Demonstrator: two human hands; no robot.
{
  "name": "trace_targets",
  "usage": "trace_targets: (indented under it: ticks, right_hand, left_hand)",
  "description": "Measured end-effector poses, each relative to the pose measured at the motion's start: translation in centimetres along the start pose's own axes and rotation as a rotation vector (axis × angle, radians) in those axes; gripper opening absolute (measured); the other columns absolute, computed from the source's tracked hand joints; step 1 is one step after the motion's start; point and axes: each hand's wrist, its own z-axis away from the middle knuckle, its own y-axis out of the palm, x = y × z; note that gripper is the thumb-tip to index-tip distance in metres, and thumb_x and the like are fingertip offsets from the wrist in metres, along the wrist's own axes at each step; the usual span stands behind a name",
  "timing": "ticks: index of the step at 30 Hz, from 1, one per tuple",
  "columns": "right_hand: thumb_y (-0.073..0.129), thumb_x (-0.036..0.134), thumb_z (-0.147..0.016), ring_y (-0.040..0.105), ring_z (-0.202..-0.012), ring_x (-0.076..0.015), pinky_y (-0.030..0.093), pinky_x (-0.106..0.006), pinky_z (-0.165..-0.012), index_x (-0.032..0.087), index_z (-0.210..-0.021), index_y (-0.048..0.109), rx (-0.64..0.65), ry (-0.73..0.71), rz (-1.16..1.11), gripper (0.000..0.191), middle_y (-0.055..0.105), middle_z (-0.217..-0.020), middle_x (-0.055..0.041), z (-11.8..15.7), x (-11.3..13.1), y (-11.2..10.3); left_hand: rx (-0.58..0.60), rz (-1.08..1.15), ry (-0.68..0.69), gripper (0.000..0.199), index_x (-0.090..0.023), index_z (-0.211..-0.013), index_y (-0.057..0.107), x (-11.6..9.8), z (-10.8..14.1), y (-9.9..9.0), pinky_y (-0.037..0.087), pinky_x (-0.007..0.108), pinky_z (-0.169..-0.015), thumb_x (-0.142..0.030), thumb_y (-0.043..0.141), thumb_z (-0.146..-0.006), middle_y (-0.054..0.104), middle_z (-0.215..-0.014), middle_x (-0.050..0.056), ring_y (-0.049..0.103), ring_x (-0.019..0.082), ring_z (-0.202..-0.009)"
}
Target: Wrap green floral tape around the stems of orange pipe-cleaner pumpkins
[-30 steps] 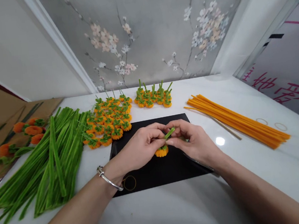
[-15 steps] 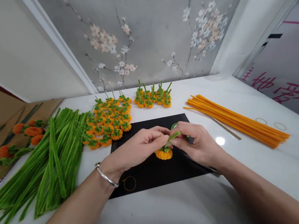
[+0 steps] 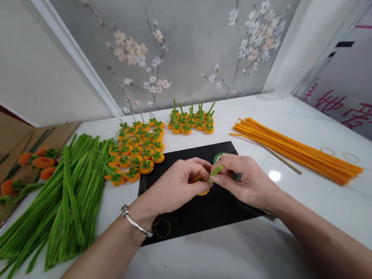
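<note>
Above the black mat [image 3: 195,215], my left hand [image 3: 178,183] is closed around a small orange pumpkin shape [image 3: 204,192], mostly hidden by the fingers. My right hand [image 3: 241,175] pinches a short green fuzzy stem [image 3: 217,170] that rises from between the fingertips of both hands. The hands nearly touch. A round green item [image 3: 219,156] is partly covered behind my right hand.
Green fuzzy stems [image 3: 73,198] lie at left, beside orange flowers [image 3: 43,162]. Behind the mat stand many small pumpkins [image 3: 135,151] and a second group with green stems [image 3: 186,126]. Orange stems [image 3: 296,151] and a thin rod [image 3: 281,160] lie at right.
The orange pumpkin shape has tilted up into my left fingers and is now more hidden. The view has shifted very slightly.
</note>
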Motion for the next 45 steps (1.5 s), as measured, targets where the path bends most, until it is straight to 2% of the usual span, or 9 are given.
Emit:
trace_targets:
  ticks: [6, 14, 25, 29, 31, 33, 35, 40, 45]
  right_hand:
    - [0.055, 0.015, -0.082, 0.048, -0.058, -0.0115, 0.037, -0.024, -0.056, 0.018, -0.072, 0.06, -0.004, 0.022, 0.005, 0.012, 0.051, -0.061, 0.0013, 0.1, 0.1, 0.0]
    - [0.058, 0.016, -0.083, 0.057, -0.071, -0.0121, 0.045, -0.023, -0.063, 0.021, -0.088, 0.062, 0.129, 0.106, -0.201, 0.008, 0.062, -0.08, -0.0003, 0.1, -0.8, -0.5]
    - [0.054, 0.014, -0.086, 0.052, -0.067, -0.0127, 0.042, -0.025, -0.065, 0.02, -0.081, 0.065, 0.1, -0.054, -0.011, 0.013, 0.057, -0.071, -0.0001, -0.1, -1.6, -0.3]
    - [0.052, 0.013, -0.086, 0.053, -0.069, -0.0125, 0.04, -0.024, -0.063, 0.019, -0.081, 0.064, 0.067, -0.071, 0.018, 0.014, 0.057, -0.074, -0.0007, -0.1, -1.6, -0.4]
    - [0.052, 0.012, -0.086, 0.053, -0.07, -0.0123, 0.04, -0.024, -0.062, 0.019, -0.081, 0.063, 0.033, -0.065, 0.026, 0.015, 0.058, -0.076, -0.0008, -0.1, -1.5, -0.5]
    - [0.052, 0.011, -0.085, 0.052, -0.069, -0.0119, 0.04, -0.024, -0.062, 0.019, -0.08, 0.063, -0.004, -0.051, 0.032, 0.014, 0.058, -0.077, -0.0006, -0.2, -1.4, -0.5]
    - [0.053, 0.012, -0.084, 0.051, -0.066, -0.0114, 0.039, -0.023, -0.06, 0.018, -0.08, 0.063, -0.044, -0.022, 0.028, 0.012, 0.058, -0.076, -0.0002, -0.2, -1.4, -0.4]
    - [0.055, 0.019, -0.083, 0.048, -0.062, -0.0107, 0.037, -0.022, -0.056, 0.017, -0.082, 0.061, -0.096, 0.048, -0.112, 0.007, 0.056, -0.07, 0.0014, -0.6, -1.5, -0.2]
    - [0.056, 0.021, -0.083, 0.047, -0.059, -0.0102, 0.037, -0.022, -0.055, 0.017, -0.078, 0.058, -0.094, 0.035, -0.213, 0.007, 0.054, -0.065, 0.0024, -0.8, -1.5, 0.0]
  left_hand:
    - [-0.009, -0.016, 0.003, 0.008, -0.016, -0.072, 0.068, 0.0, 0.0, -0.2, 0.044, 0.027, -0.079, -0.021, 0.063, -0.076, 0.062, -0.105, 0.004, 0.06, 0.016, -0.088]
    - [0.035, 0.059, 0.029, 0.014, -0.014, -0.063, 0.063, 0.1, 0.0, -0.1, 0.043, 0.026, -0.073, -0.017, 0.061, -0.077, 0.063, -0.097, 0.002, 0.056, 0.012, -0.077]
    - [0.071, 0.055, 0.008, 0.018, -0.014, -0.064, 0.062, 0.8, -0.4, -0.1, 0.043, 0.027, -0.074, -0.022, 0.057, -0.08, 0.062, -0.104, 0.004, 0.057, 0.014, -0.081]
    - [0.01, 0.034, 0.004, 0.018, -0.015, -0.069, 0.066, 0.9, -0.6, 0.1, 0.043, 0.029, -0.08, -0.024, 0.057, -0.081, 0.063, -0.104, 0.005, 0.06, 0.017, -0.09]
    - [-0.038, 0.027, -0.006, 0.014, -0.016, -0.085, 0.066, 0.7, -0.5, 0.4, 0.045, 0.03, -0.079, -0.028, 0.059, -0.08, 0.063, -0.106, 0.006, 0.06, 0.018, -0.091]
    - [-0.126, -0.002, -0.024, 0.033, -0.018, -0.103, 0.059, 0.3, -0.3, 0.8, 0.046, 0.03, -0.075, -0.033, 0.067, -0.075, 0.063, -0.105, 0.006, 0.06, 0.019, -0.09]
    - [-0.244, -0.084, 0.007, 0.046, -0.02, -0.106, 0.054, 0.0, -0.2, 1.2, 0.047, 0.031, -0.075, -0.032, 0.075, -0.067, 0.061, -0.105, 0.006, 0.059, 0.02, -0.093]
    - [-0.374, -0.267, 0.146, 0.002, -0.018, -0.081, 0.059, -0.3, 0.0, 1.6, 0.046, 0.031, -0.082, -0.019, 0.058, -0.079, 0.056, -0.111, 0.007, 0.056, 0.019, -0.094]
    - [-0.258, 0.12, 0.029, 0.008, -0.013, -0.072, 0.062, -0.6, -0.1, 0.9, 0.052, 0.028, -0.073, -0.019, 0.06, -0.077, 0.053, -0.112, 0.006, 0.058, 0.013, -0.08]
